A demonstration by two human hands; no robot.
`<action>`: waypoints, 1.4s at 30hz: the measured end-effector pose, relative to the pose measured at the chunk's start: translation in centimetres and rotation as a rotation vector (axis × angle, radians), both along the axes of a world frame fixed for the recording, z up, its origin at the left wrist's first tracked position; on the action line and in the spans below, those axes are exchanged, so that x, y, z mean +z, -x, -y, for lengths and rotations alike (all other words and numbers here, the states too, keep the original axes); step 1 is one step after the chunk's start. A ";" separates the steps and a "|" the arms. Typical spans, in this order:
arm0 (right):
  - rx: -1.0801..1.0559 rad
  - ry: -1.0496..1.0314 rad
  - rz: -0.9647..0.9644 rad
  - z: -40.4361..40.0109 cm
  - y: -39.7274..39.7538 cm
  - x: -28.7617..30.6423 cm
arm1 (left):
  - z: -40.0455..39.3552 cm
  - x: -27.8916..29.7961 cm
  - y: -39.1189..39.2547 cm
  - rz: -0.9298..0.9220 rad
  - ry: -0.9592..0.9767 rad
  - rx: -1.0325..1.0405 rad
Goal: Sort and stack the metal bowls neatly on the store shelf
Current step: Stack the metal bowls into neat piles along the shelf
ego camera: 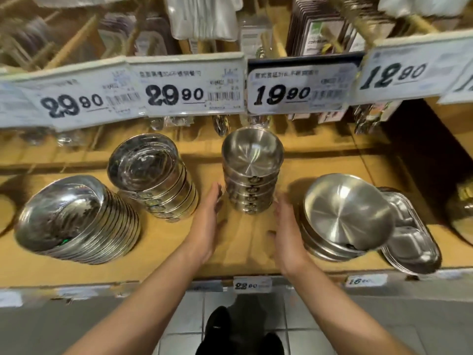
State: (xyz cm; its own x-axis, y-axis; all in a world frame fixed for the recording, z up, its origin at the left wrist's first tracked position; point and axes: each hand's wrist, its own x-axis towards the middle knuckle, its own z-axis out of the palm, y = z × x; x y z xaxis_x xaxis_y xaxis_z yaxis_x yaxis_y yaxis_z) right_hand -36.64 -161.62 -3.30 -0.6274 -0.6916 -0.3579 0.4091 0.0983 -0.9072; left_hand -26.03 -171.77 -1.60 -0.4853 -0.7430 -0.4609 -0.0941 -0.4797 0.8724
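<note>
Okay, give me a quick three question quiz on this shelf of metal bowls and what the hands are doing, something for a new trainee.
1. True or false: the left hand and right hand flank the middle stack, open.
2. Which stack sits under the 19.90 price tag? A far-left stack; B middle stack; C divided trays.
3. Fill in: the wide bowl atop the right pile sits ____, not level.

Key: 1 true; 2 B; 3 tilted.

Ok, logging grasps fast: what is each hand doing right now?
Left hand: open, holding nothing, beside the middle bowl stack.
Right hand: open, holding nothing, on the stack's other side.
</note>
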 end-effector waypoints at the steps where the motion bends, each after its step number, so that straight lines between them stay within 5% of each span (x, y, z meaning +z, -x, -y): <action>1: 0.028 -0.021 0.005 -1.3 -0.8 0.2 | -0.8 -0.2 -0.7 0.025 -0.007 0.006; 5: 0.073 -0.120 0.064 -8.0 -2.6 1.0 | -5.1 -0.8 -3.1 0.140 -0.046 -0.045; 17: -0.171 -0.198 0.055 -20.0 3.7 3.0 | -12.7 2.9 1.4 0.072 -0.071 -0.149; 26: 0.156 -0.164 0.075 -14.2 -3.0 5.2 | -11.5 4.1 -6.1 0.090 0.017 0.039; 37: 0.490 -0.109 -0.020 -3.7 -11.5 6.4 | -4.6 5.0 -23.6 0.092 0.022 0.573; 42: 0.491 -0.107 0.009 3.2 -16.8 5.8 | 1.0 4.6 -28.2 0.096 0.064 0.606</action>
